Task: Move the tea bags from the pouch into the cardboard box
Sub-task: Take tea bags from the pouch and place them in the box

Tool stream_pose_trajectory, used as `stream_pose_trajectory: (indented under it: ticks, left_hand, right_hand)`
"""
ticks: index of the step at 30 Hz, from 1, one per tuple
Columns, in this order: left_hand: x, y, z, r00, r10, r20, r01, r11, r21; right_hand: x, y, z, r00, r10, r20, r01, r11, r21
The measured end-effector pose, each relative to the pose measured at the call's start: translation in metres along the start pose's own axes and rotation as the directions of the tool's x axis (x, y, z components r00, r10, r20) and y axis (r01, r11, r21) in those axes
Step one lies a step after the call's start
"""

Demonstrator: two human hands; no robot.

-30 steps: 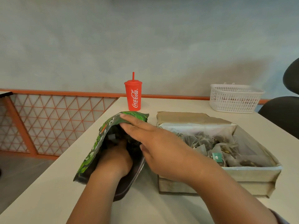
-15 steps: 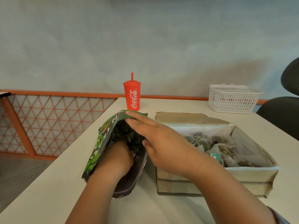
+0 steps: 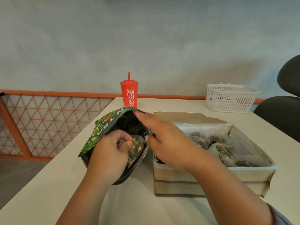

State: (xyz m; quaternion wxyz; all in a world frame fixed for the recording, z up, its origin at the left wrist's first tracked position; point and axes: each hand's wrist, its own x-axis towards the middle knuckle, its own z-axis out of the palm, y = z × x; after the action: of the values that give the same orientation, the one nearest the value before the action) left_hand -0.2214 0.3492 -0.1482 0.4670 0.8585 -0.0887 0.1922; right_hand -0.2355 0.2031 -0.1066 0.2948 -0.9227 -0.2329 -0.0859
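Note:
A dark pouch (image 3: 99,129) with green leaf print stands open on the table, left of the cardboard box (image 3: 207,176). My left hand (image 3: 112,151) is at the pouch mouth and pinches a translucent tea bag (image 3: 137,146) between thumb and fingers. My right hand (image 3: 164,138) holds the pouch's right edge, index finger along the top rim, thumb against the side. The box is lined with clear plastic and holds several tea bags (image 3: 215,143). More dark tea bags show inside the pouch.
A red Coca-Cola cup (image 3: 129,93) with a straw stands behind the pouch. A white plastic basket (image 3: 230,98) sits at the back right. A black chair (image 3: 282,114) is at the right edge. The table's left edge drops to an orange lattice railing (image 3: 48,122).
My left hand has come up out of the pouch with a tea bag pinched in it. My right hand has stayed on the pouch rim, and the pouch has been tilted more upright.

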Motion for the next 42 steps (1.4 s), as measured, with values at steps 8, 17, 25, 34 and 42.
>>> stream_pose_trajectory:
  ticks: [8, 17, 25, 34, 42]
  left_hand:
    - [-0.012, 0.016, -0.007, 0.986, 0.137, -0.093, -0.152, 0.972, -0.180]
    - [-0.014, 0.023, -0.011, 0.978, 0.102, -0.184, -0.168, 0.907, -0.385]
    - [-0.018, 0.031, -0.010, 0.984, 0.086, -0.154, -0.156, 0.829, -0.537]
    - [-0.013, 0.013, -0.010, 0.970, 0.111, -0.215, -0.185, 0.913, -0.365]
    - [-0.006, 0.002, -0.028, 0.969, 0.017, 0.247, -0.110, 0.925, 0.365]
  right_hand:
    - [-0.005, 0.003, -0.007, 0.997, 0.075, -0.011, -0.068, 0.947, 0.313]
    - [-0.006, -0.001, -0.017, 0.990, 0.117, 0.074, -0.138, 0.889, 0.437]
    - [-0.008, -0.007, -0.023, 0.998, 0.058, 0.016, -0.059, 0.875, 0.481]
    - [-0.013, 0.006, -0.047, 0.986, 0.121, -0.117, -0.062, 0.906, 0.418]
    - [-0.014, 0.022, -0.050, 0.954, 0.294, 0.062, -0.297, 0.888, 0.352]
